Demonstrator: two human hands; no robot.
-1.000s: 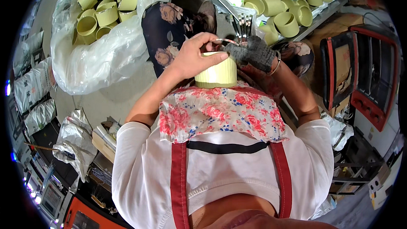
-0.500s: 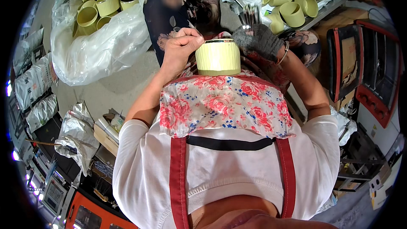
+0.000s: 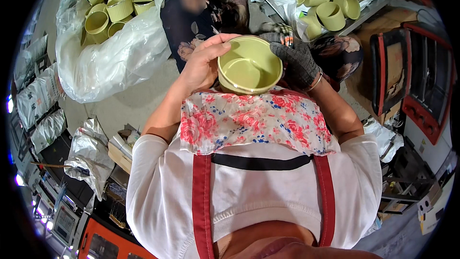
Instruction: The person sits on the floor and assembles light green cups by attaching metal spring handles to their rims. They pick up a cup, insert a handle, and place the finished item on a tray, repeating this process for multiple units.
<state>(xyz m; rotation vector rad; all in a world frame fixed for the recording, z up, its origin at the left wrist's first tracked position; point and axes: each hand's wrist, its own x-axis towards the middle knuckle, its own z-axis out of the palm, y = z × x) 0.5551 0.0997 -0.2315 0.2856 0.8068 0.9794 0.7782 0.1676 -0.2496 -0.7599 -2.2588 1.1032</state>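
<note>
A round yellow-green pot (image 3: 250,64) is held in front of my apron, its mouth tipped up toward me so that its smooth inside shows. My bare left hand (image 3: 203,62) grips its left side, thumb at the rim and fingers mostly hidden behind. On the right side my right hand (image 3: 298,60), in a dark grey glove, has its thumb on the rim. Pale, striped shapes show by the far end of that glove; I cannot make out what they are. The pot's lower edge is close to my floral apron (image 3: 254,120).
At the far left a clear plastic bag (image 3: 115,69) holds several similar pots (image 3: 97,23). More pots (image 3: 330,16) lie in a metal-edged tray (image 3: 383,2) at the far right. A red-framed black machine part (image 3: 426,81) stands at the right.
The pot has tilted from upright, seen from its side, to mouth toward me. My left hand went from pinching at its rim to gripping its side; the gloved right hand turned, thumb onto the rim.
</note>
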